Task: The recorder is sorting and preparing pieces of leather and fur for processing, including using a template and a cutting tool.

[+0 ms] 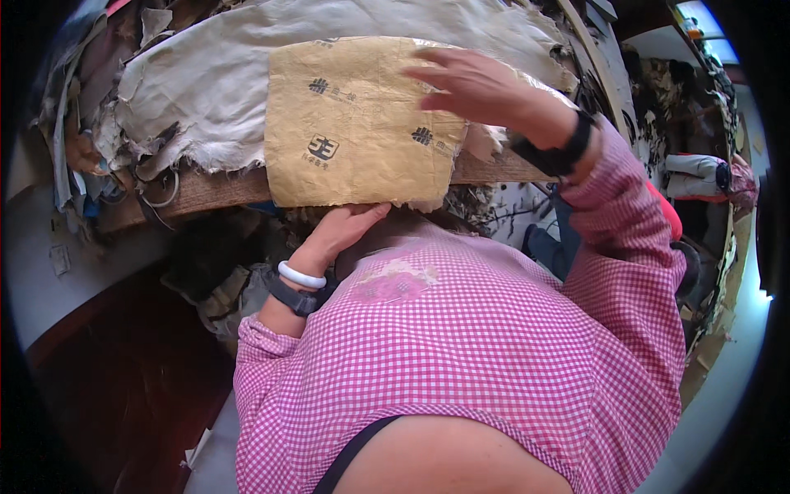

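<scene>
From my distant seat I begin at the upper left of the frame. The hide (206,92) there has ragged, wavy edges; since the sheet (366,115) lies partly over it, I judge that this uneven ground could crease the sheet. The board (218,191) shows its front edge below the hide, and the sheet hangs over this edge, so its lower part might sag or slide down if the support is lost.

Slightly left of centre, the left hand (339,234) is at the sheet's lower edge, thumb along it. Its other fingers are mostly hidden, so I cannot tell if it grips. A hard pull here could tear the rough edge.

The sheet is at the upper centre, printed side up, nearly square. One side faces the top of the frame and the opposite one the bottom; its slightly longer axis seems to run left to right.

At the upper right of the sheet, the right hand (477,82) is spread, fingers toward the left, holding nothing that I see. Contact I cannot confirm. Its wristband (559,152) might catch the sheet's right side and turn it askew.
</scene>
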